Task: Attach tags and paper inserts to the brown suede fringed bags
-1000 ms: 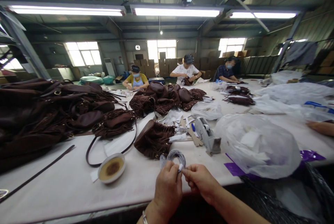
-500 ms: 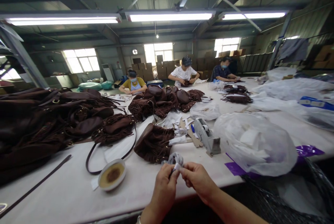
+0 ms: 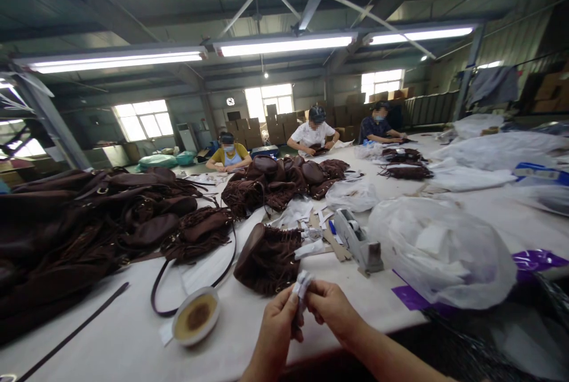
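Both hands meet at the front edge of the table around a small whitish wrapped bundle (image 3: 302,285); what is inside it I cannot make out. My left hand (image 3: 276,320) is closed on the bundle, thumb pressed along its side. The fingers of my right hand (image 3: 332,309) pinch it from the other side. Just beyond them lies a dark brown fringed bag (image 3: 262,257) on its side. A tape dispenser (image 3: 358,241) stands to the right of the bag. At the left sits a white bowl (image 3: 195,317) with yellowish contents and a dark brown middle.
Heaps of brown bags (image 3: 57,234) cover the table's left side and middle. A large translucent plastic bag (image 3: 444,251) bulges at the right, near purple plastic (image 3: 411,299). A dark strap (image 3: 75,331) lies front left. Three co-workers (image 3: 313,133) sit across the table.
The looped end of the bundle no longer sticks out ahead of my fingers; the bundle now stands more upright between my hands. The whole view has shifted slightly downward in the frame.
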Tool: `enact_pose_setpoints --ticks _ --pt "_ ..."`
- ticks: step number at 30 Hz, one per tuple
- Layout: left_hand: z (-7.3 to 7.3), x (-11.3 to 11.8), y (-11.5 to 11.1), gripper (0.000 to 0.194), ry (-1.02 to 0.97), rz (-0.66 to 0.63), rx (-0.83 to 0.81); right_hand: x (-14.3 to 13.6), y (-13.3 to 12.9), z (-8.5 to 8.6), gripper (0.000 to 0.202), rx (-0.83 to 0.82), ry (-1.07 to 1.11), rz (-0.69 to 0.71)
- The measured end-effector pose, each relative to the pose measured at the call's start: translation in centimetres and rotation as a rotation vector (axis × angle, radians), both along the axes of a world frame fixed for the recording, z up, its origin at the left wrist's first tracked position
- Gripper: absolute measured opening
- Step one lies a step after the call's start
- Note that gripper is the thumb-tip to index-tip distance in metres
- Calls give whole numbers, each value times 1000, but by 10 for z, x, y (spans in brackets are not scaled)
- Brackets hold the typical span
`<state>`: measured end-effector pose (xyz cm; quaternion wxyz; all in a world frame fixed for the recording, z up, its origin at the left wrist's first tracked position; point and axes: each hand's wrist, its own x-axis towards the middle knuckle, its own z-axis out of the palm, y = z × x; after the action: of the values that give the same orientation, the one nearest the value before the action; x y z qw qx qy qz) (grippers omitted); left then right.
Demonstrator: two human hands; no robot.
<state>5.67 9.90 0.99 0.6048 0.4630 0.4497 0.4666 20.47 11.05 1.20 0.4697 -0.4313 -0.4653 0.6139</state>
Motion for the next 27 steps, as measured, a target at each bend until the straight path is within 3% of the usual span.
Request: enact_pose_setpoints --ticks 6,10,13,17,20,23,25,27 --pt "-8 7 -9 107 5 44 -9 7 -16 -4 39 4 109 135" --pt "-18 14 -18 90 155 20 98 25 -20 -27 33 7 -68 61" --pt "-24 3 -16 75 227 162 162 53 -23 -48 25 115 -330 -90" --pt "-15 -33 5 82 89 408 68 91 -25 -64 32 208 -564 -204" --pt "-2 -57 29 71 435 568 186 103 -22 -70 33 270 -682 -192" --pt "-4 -68 51 67 856 670 401 104 -17 -74 34 360 -825 -152" --pt "-14 -72 62 72 984 742 332 102 -12 -76 34 351 -900 -152" --pt "-25 -76 71 68 1017 800 163 99 -5 -75 30 307 -898 -152"
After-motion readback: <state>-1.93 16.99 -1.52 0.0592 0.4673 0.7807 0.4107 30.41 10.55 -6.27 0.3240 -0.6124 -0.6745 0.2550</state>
